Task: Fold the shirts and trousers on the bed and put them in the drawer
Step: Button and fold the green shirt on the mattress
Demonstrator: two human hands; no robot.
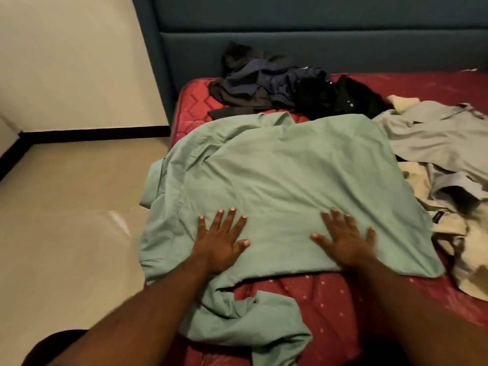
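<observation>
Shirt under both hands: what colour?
Plain pale green shirt, clearest in the head view.

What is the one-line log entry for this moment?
stage: smoothing | green shirt: spread on bed | left hand, right hand: flat on it

Red bed [330, 294] — green shirt [285, 175] spread flat, dark clothes [290, 91] heaped behind, beige garments [435, 143] rightward.

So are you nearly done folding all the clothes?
Not nearly. Nothing looks folded yet. Both hands, left and right, lie flat on the green shirt, spread on the bed. Still waiting: the dark pile by the headboard and the pale clothes on the right. No drawer is in view.
</observation>
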